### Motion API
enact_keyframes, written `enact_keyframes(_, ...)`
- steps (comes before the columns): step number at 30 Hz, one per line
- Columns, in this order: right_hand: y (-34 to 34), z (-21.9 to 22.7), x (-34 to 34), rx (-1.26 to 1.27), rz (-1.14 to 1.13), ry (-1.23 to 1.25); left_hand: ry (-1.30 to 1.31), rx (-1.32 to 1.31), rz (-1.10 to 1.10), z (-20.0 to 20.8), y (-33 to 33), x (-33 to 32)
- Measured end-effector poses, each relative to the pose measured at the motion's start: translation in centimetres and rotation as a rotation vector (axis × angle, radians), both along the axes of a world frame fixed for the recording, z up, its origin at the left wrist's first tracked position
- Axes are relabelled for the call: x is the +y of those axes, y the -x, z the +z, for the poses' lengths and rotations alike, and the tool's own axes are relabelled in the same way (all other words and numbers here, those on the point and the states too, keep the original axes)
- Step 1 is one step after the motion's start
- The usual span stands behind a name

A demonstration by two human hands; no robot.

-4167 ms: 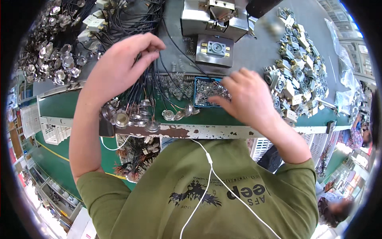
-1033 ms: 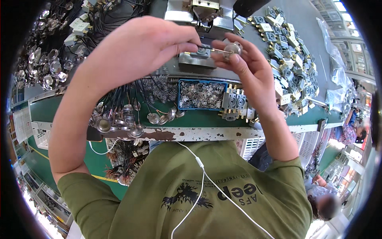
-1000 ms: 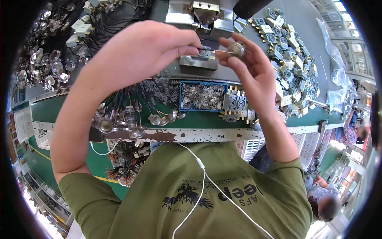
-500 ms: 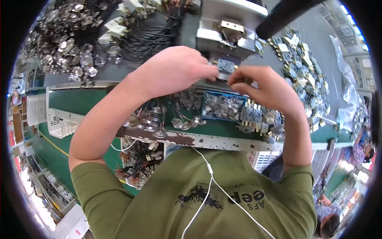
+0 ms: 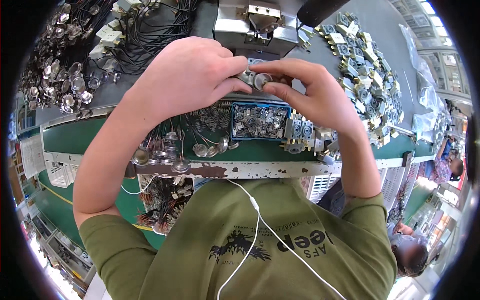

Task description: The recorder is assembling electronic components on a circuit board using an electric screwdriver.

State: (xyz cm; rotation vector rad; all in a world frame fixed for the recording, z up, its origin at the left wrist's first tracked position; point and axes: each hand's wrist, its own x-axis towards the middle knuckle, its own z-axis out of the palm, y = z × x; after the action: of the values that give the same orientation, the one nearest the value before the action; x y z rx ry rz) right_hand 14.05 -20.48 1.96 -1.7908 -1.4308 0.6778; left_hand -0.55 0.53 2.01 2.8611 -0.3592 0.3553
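Observation:
My left hand (image 5: 197, 77) and my right hand (image 5: 315, 92) meet above the bench, in front of the metal fixture. Between the thumb and fingers of my right hand is a round metal disc (image 5: 261, 81), its face turned up toward me. The left thumb and forefinger close beside the disc on a small piece they mostly cover; I cannot make out what it is. Just behind the fingertips a bit of a grey block (image 5: 256, 61) shows. Nearer me stands a blue tray (image 5: 232, 122) of small metal parts, below both hands.
The metal fixture (image 5: 227, 34) and a dark post (image 5: 320, 10) stand behind my hands. Discs on leads (image 5: 75, 82) and black cables (image 5: 167, 32) are heaped at left. Grey blocks (image 5: 362, 75) spread at right. Springs (image 5: 212, 117) lie beside the tray. The bench has a chipped edge (image 5: 255, 170).
A round disc now shows between my hands, where my fingers were at a thin dark piece in front of a grey block. The whole view has shifted, so the scene sits further left and higher.

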Motion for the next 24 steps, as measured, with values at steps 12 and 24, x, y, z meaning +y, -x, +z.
enact_keyframes(12,0.6,-2.0,-2.0,-0.17,-0.221,0.013,0.026,0.145,-0.104,-0.7,0.7,-0.6)
enact_keyframes(24,-0.1,-0.9,-1.4,-0.144,-0.329,-0.321,0.393,0.187,-0.01,-1.3,-3.6,-0.2)
